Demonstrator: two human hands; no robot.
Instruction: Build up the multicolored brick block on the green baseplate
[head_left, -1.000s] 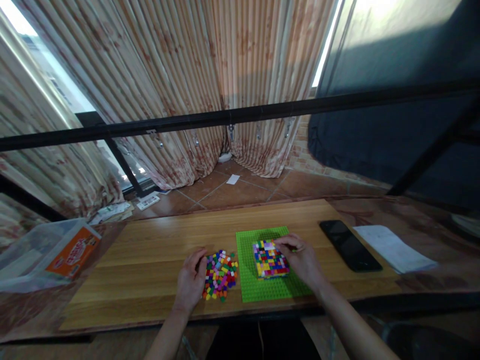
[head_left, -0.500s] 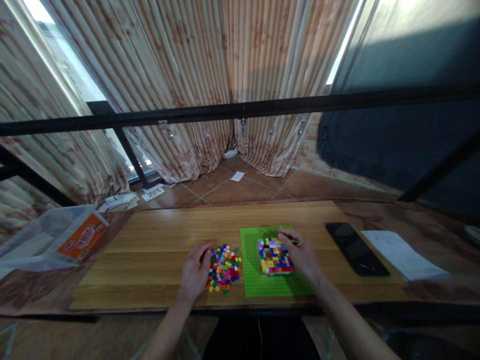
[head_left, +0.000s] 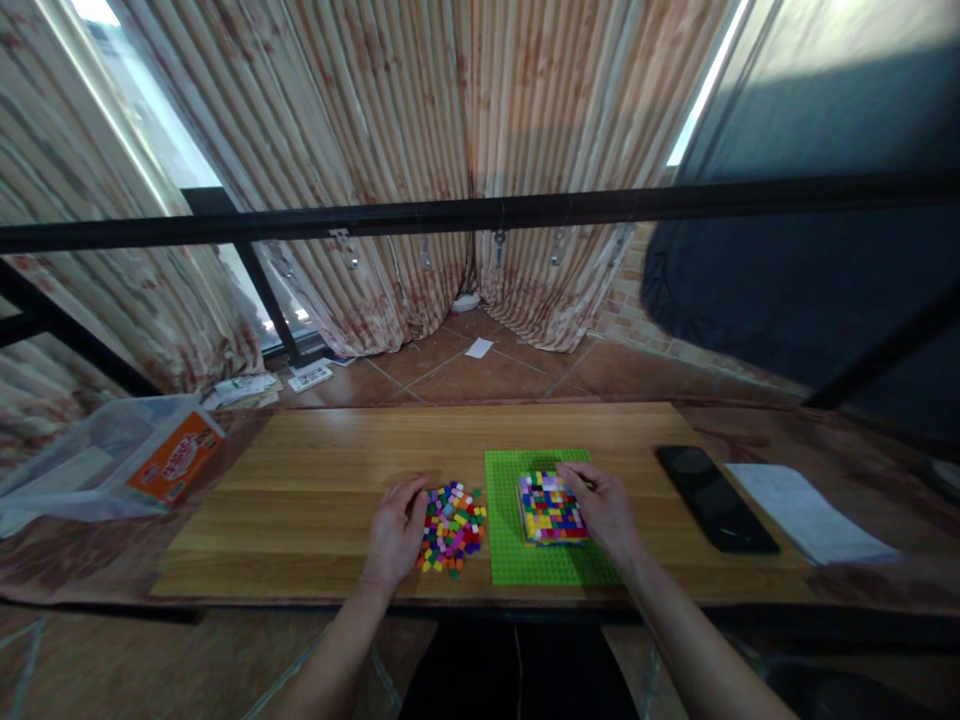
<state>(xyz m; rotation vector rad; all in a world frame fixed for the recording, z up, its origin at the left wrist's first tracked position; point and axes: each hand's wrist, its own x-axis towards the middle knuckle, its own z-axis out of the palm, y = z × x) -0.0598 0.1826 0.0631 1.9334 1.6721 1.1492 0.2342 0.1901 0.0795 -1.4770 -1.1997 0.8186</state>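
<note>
A block of many-coloured toy building bricks (head_left: 551,512) stands on a green studded baseplate (head_left: 504,560). My right hand (head_left: 600,505) is at the block's far right corner, thumb and fingers pinched together over its top edge. Whatever is between those fingertips is too small and hidden to make out. Left of the baseplate lies a heap of loose small bricks (head_left: 454,530) in mixed colours. Resting against the left edge of this heap, my left hand (head_left: 397,530) has its fingers loosely bent, thumb apart, with nothing seen in it.
Both hands work over a wooden table (head_left: 300,500). A black phone (head_left: 712,500) lies on its right side, with white paper (head_left: 810,515) beyond. To the left stands a clear plastic box (head_left: 112,460) with an orange label. A dark metal bar (head_left: 420,217) crosses in front of the curtains.
The view has shifted slightly, so the table appears a little higher and further right. Both hands keep nearly the same places beside the heap and at the block's corner.
</note>
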